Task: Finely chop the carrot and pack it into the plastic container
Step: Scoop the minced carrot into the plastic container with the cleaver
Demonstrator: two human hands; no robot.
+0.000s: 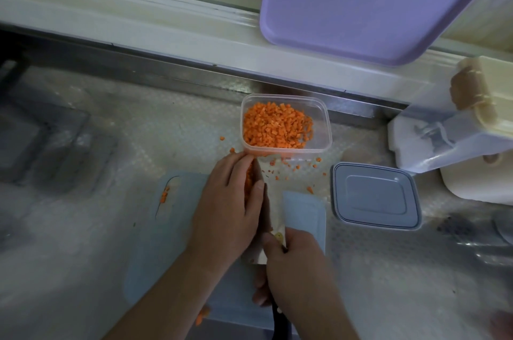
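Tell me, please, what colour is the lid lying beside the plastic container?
The lid is pale grey-blue, seen in the head view, right of the plastic container.

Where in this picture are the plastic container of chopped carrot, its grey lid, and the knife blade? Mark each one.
plastic container [327,128], head view, on its clear right wall.
grey lid [375,195], head view, on the raised centre panel.
knife blade [274,208], head view, on the flat side between the two hands.

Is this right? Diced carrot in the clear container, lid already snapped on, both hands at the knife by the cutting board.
Not quite. The head view shows the container open; its lid lies on the counter to its right. The rest holds.
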